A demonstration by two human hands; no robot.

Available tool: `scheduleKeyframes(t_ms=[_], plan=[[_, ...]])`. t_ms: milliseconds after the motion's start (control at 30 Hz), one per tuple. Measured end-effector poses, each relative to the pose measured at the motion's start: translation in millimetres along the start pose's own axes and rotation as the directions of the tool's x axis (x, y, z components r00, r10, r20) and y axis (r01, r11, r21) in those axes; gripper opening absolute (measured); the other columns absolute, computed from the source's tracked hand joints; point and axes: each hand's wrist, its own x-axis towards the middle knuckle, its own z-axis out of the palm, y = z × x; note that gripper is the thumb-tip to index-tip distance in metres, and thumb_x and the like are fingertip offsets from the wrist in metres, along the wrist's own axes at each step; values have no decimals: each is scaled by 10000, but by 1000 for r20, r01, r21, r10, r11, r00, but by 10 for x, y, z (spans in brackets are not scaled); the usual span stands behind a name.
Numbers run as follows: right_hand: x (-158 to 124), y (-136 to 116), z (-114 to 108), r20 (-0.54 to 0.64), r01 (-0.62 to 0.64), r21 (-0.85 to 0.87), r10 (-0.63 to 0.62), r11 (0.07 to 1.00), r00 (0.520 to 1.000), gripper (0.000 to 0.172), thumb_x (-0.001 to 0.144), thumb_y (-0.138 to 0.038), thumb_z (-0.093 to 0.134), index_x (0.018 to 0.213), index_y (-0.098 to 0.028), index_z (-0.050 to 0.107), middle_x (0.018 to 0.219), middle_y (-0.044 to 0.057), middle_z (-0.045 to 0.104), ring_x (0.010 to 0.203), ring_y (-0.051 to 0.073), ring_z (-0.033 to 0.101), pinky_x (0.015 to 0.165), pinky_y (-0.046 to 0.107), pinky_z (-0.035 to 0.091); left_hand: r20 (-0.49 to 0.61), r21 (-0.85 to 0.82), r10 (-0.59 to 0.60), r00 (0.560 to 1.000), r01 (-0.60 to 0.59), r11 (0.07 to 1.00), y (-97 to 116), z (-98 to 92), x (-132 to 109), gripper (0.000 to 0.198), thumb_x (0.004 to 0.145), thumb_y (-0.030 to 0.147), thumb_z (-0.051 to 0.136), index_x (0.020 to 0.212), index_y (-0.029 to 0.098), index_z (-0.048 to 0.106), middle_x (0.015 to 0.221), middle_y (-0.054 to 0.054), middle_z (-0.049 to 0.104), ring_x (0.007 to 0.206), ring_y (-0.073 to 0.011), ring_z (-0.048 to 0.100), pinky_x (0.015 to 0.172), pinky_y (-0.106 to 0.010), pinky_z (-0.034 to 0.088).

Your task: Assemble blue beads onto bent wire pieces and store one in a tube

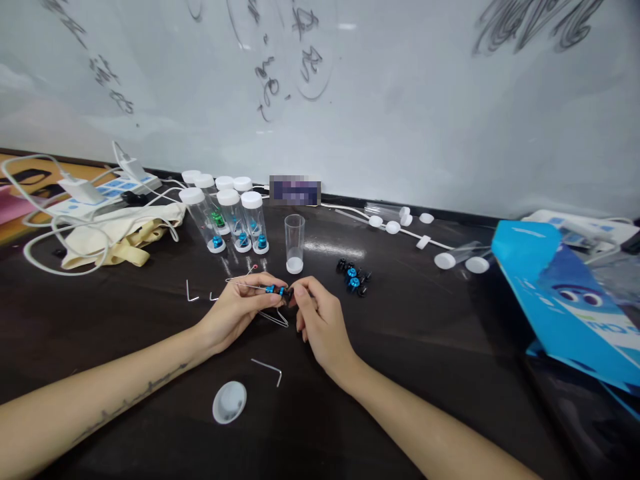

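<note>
My left hand (240, 308) pinches a small blue-and-black metal part (277, 290) between thumb and fingers. Thin bent wires (274, 319) stick out around that hand, one ending in a small red loop. At the part's black end, the fingertips of my right hand (320, 319) are closed on it; exactly what they grip is partly hidden. Just beyond both hands stands an open clear tube (295, 241) with a white base. Several loose blue and black parts (353, 279) lie to the right. Nearer to me are an L-shaped hex key (270, 368) and a small white cap (229, 403).
Several capped clear tubes (233, 217) holding blue or green parts stand at back left. Another hex key (190, 292) lies left of my hands. A cloth bag (80, 235), cables and a power strip (107, 193) sit far left. White caps (393, 227) and a blue package (555, 293) are right.
</note>
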Motion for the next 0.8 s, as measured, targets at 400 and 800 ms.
scheduleKeyframes(t_ms=[400, 800], plan=[[4, 8, 15, -34, 17, 0, -17, 1000, 999, 314, 1007, -427, 375, 849, -210, 539, 661, -38, 530, 455, 74, 466, 445, 187, 342, -22, 3, 1, 1000, -1, 1000, 7, 6, -1, 201, 702, 89, 795, 894, 149, 775, 793, -33, 764, 729, -127, 708, 733, -183, 552], [4, 5, 9, -32, 9, 4, -9, 1000, 999, 330, 1008, -434, 374, 843, -204, 543, 621, -49, 494, 437, 66, 452, 442, 181, 337, -13, 8, -4, 1000, 5, 1000, 7, 5, -2, 196, 712, 104, 798, 901, 146, 773, 809, -24, 767, 732, -102, 701, 737, -146, 542]])
